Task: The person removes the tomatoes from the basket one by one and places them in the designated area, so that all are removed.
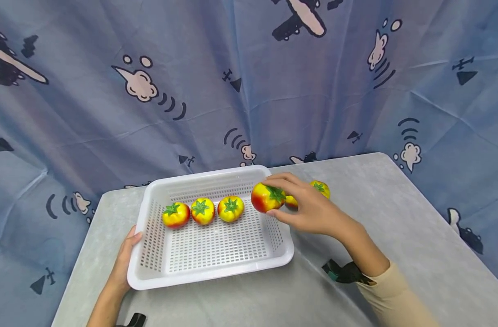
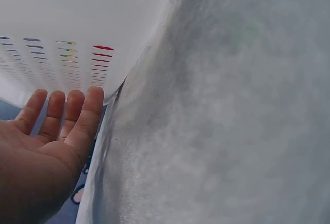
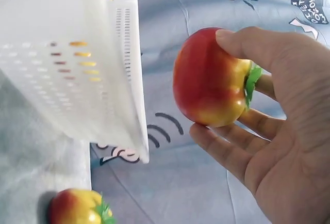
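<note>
A white perforated plastic basket (image 1: 213, 273) sits on the table with three red-and-yellow tomatoes in a row inside: a left one (image 1: 176, 215), a middle one (image 1: 202, 211) and a right one (image 1: 230, 209). My left hand (image 1: 124, 260) holds the basket's left side, thumb over the rim and fingertips against the outer wall in the left wrist view. Between thumb and fingers, my right hand (image 1: 314, 209) grips another tomato (image 1: 264, 198), raised over the basket's right rim. Its green leafy top faces the palm in the right wrist view.
On the table beyond my right hand lie two more tomatoes, one (image 1: 321, 188) partly covered by the hand and another (image 1: 291, 202) mostly hidden. The grey-covered table (image 1: 400, 218) ends at a blue printed curtain (image 1: 199, 81) behind the basket.
</note>
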The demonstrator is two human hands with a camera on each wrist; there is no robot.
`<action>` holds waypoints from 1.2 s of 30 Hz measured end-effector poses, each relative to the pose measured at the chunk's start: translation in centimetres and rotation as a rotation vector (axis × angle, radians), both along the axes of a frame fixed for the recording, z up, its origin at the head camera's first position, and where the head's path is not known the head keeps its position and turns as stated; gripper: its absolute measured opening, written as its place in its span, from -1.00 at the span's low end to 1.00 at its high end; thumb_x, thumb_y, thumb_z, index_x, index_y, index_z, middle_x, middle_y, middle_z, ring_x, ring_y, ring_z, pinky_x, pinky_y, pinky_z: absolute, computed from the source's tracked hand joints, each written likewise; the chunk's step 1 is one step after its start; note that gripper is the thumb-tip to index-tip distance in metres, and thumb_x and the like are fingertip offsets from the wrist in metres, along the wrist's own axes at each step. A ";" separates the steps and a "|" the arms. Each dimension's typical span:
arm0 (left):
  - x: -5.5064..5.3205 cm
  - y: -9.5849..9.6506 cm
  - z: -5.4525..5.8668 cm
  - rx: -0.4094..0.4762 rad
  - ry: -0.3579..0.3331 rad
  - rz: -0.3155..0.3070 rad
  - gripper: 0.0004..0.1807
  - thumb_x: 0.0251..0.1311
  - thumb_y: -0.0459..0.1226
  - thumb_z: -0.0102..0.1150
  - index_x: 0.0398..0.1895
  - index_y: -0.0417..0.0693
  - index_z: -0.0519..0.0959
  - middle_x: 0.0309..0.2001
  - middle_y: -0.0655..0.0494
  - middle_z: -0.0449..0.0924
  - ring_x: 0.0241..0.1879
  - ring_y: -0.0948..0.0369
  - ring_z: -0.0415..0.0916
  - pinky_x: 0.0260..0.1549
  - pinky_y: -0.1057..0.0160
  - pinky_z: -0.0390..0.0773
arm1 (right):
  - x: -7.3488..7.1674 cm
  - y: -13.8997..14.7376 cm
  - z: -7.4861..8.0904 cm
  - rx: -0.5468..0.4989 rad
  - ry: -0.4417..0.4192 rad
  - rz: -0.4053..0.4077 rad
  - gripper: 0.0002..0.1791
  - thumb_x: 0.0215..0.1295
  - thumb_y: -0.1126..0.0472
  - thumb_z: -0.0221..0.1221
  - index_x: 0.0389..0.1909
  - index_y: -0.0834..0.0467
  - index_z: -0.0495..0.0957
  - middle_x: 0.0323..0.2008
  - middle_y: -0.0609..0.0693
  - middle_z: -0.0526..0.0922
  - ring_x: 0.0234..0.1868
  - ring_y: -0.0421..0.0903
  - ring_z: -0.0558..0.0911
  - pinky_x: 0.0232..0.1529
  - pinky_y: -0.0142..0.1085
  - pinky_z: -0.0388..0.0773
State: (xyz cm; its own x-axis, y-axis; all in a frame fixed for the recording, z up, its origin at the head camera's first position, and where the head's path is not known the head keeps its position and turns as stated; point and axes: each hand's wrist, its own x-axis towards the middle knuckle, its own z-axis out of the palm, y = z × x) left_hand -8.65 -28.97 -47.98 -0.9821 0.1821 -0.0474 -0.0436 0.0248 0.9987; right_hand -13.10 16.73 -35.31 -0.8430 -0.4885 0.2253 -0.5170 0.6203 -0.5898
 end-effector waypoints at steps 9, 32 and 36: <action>-0.1 0.1 0.3 -0.041 -0.026 0.034 -0.28 0.66 0.05 -0.49 0.73 -0.05 -0.17 0.31 0.39 0.42 0.14 0.35 0.60 0.00 0.24 0.69 | 0.3 2.5 -1.5 -0.052 0.010 -0.045 -0.26 0.27 0.15 0.49 0.46 -0.13 0.48 0.45 -0.11 0.48 0.37 -0.07 0.52 0.29 -0.02 0.63; -0.1 0.4 0.3 -0.038 -0.042 0.011 -0.27 0.66 0.06 -0.52 0.72 -0.08 -0.21 0.31 0.41 0.38 0.16 0.35 0.56 0.04 0.26 0.66 | 0.7 7.4 -4.0 -0.065 0.047 -0.248 -0.28 0.28 0.11 0.49 0.44 0.02 0.49 0.37 0.11 0.55 0.31 0.17 0.58 0.11 0.22 0.68; -0.1 0.3 0.5 -0.035 -0.047 0.028 -0.30 0.67 0.07 -0.51 0.70 -0.04 -0.18 0.29 0.42 0.42 0.13 0.35 0.57 0.02 0.27 0.66 | 0.4 7.8 -4.3 -0.060 0.051 -0.254 -0.28 0.28 0.13 0.49 0.45 0.04 0.48 0.36 0.13 0.54 0.31 0.18 0.58 0.12 0.21 0.68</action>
State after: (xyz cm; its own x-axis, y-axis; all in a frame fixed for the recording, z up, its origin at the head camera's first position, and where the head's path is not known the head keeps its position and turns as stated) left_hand -8.75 -28.67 -47.45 -0.9833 0.1522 -0.0997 -0.0919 0.0573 0.9941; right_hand -12.69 24.56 -39.58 -0.9239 -0.2468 0.2926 -0.3788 0.6986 -0.6070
